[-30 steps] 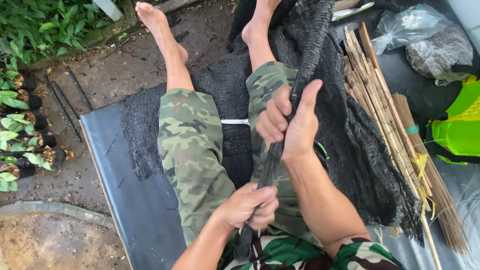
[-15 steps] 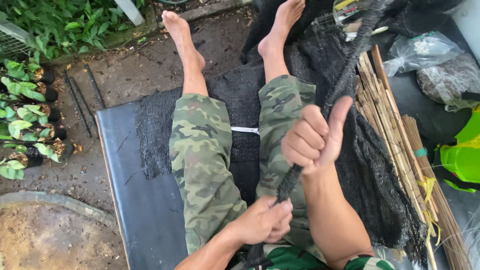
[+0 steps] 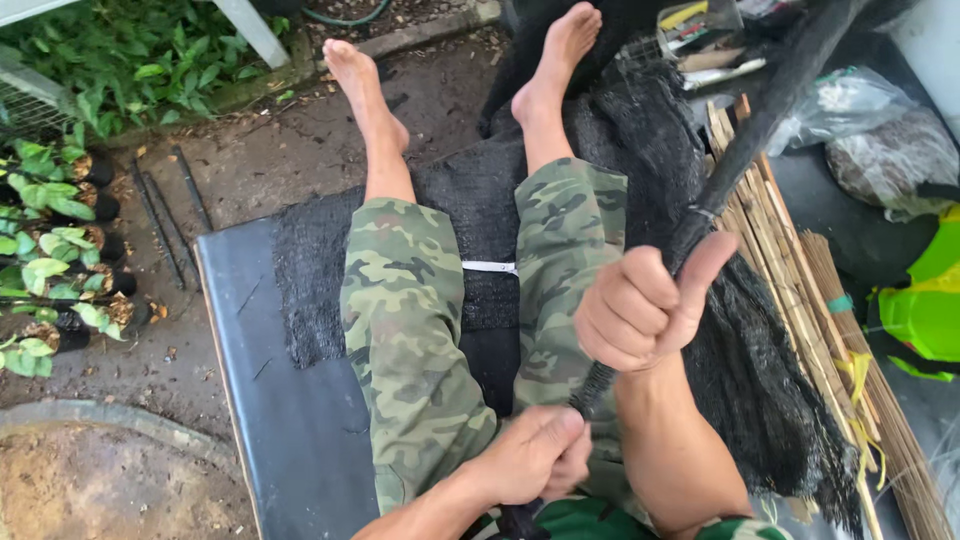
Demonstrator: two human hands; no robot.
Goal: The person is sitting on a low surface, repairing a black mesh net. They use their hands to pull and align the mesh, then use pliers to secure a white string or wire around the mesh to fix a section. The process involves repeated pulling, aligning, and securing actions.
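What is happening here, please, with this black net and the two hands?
A person sits on a dark bench with bare feet stretched out, wearing camouflage trousers. Both hands grip a twisted roll of black netting that runs up and away to the right. The right hand holds it higher, thumb raised; the left hand holds it low, near the lap. More netting lies under the legs. Bamboo sticks lie on the right, potted seedlings on the left.

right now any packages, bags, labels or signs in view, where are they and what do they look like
Clear plastic bag: far right on the dark surface, crumpled, holding brownish fibrous stuff.
Bright green plastic item: right edge, glossy, possibly a bag, cannot tell.
Small black nursery pots: left edge in a row, holding green seedlings.
No labels, signs or screens show.
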